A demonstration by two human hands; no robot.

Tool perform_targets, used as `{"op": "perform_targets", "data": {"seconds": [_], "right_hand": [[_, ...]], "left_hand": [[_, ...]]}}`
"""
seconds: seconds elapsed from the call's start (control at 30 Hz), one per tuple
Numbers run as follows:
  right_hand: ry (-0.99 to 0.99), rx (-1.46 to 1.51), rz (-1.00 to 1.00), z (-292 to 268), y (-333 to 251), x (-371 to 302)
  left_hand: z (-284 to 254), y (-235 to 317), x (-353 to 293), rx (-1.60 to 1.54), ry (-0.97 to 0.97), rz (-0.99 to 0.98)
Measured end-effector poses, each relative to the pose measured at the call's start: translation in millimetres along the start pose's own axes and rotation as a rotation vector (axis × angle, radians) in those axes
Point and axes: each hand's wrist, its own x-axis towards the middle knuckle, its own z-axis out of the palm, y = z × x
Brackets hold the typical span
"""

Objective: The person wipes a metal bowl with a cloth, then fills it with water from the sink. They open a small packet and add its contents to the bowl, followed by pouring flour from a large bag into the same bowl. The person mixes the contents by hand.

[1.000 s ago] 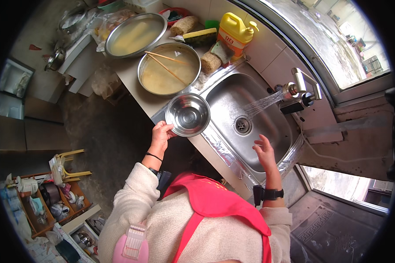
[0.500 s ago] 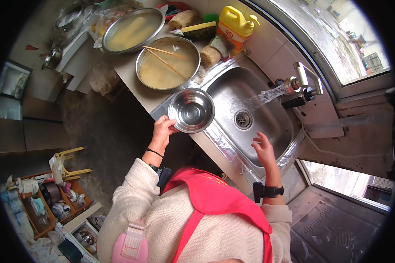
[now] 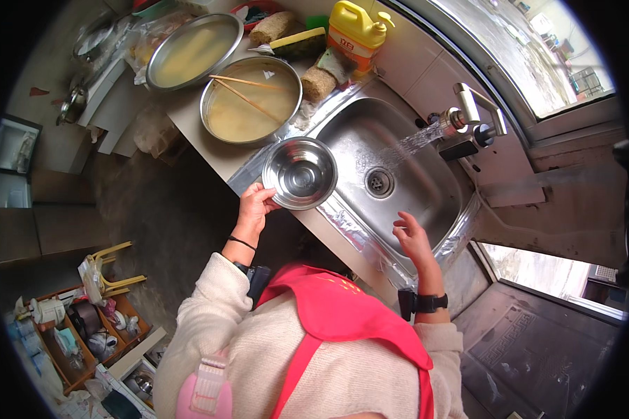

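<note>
My left hand [image 3: 256, 206] grips the near left rim of a shiny metal bowl [image 3: 300, 174], thumb on the inside. The bowl is over the counter edge at the sink's left side, its inside facing up. Over the near part of the steel sink [image 3: 416, 188] hovers my right hand [image 3: 411, 234], fingers loosely curled and apart, nothing in it. Water runs from the faucet [image 3: 461, 115] toward the drain [image 3: 379, 182]. Beyond the bowl stands a large metal basin [image 3: 248, 108] of cloudy liquid, with wooden chopsticks [image 3: 255, 103] lying across it.
A second metal basin [image 3: 194, 52] with pale pieces in liquid stands farther left. Behind the sink's left corner are a yellow jug [image 3: 356, 31] with a pump, a sponge [image 3: 298, 42] and rolled scrubbers [image 3: 319, 82]. A window [image 3: 538, 56] lies at right, a yellow stool [image 3: 112, 269] at lower left.
The view has shifted slightly, so counter and sink sit a little farther left. My left hand still holds the bowl; my right hand stays empty over the sink. Water keeps running.
</note>
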Motion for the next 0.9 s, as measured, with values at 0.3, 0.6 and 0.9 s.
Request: {"op": "perform_targets", "data": {"seconds": [0.3,0.6,0.9], "right_hand": [[-0.045,-0.056,0.060,-2.2,9.9,-20.0],[-0.078,-0.040,0.086,3.7,12.5,-25.3],[-0.124,-0.059,0.077,15.2,3.7,-21.8]], "left_hand": [[-1.8,-4.8,2.3,0.013,-0.020,-0.032],[-0.2,-6.8,3.4,0.002,-0.024,-0.038],[-19.7,-3.3,3.2,-0.021,0.002,-0.029]]}}
